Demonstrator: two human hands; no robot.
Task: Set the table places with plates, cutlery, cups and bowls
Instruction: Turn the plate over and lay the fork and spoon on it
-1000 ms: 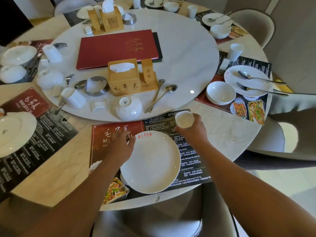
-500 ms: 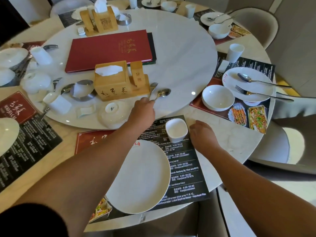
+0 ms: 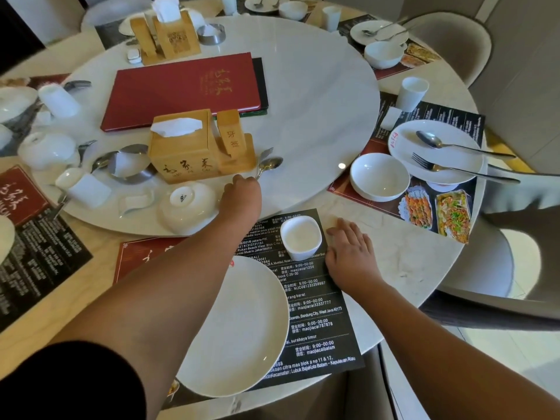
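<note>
A white plate (image 3: 242,328) lies on the black and red placemat (image 3: 318,313) in front of me. A small white cup (image 3: 300,237) stands upright on the mat just beyond the plate. My right hand (image 3: 348,256) rests flat and open on the mat, right of the cup and apart from it. My left hand (image 3: 242,192) reaches onto the white turntable (image 3: 303,116). Its fingers are curled over the handles of a spoon (image 3: 271,163) and a fork (image 3: 266,153) lying beside the wooden tissue box (image 3: 185,150). An upturned white bowl (image 3: 188,207) sits left of that hand.
A red menu (image 3: 188,89) lies mid-turntable. Loose cups, bowls and cutlery crowd its left side (image 3: 75,183). To the right is a laid place with a plate (image 3: 436,156), bowl (image 3: 378,177) and cup (image 3: 412,93). A grey chair (image 3: 515,253) stands at the right edge.
My right hand set the cup down on the mat, let go and now lies flat beside it. My left hand left the plate and reached to the spoon and fork on the turntable.
</note>
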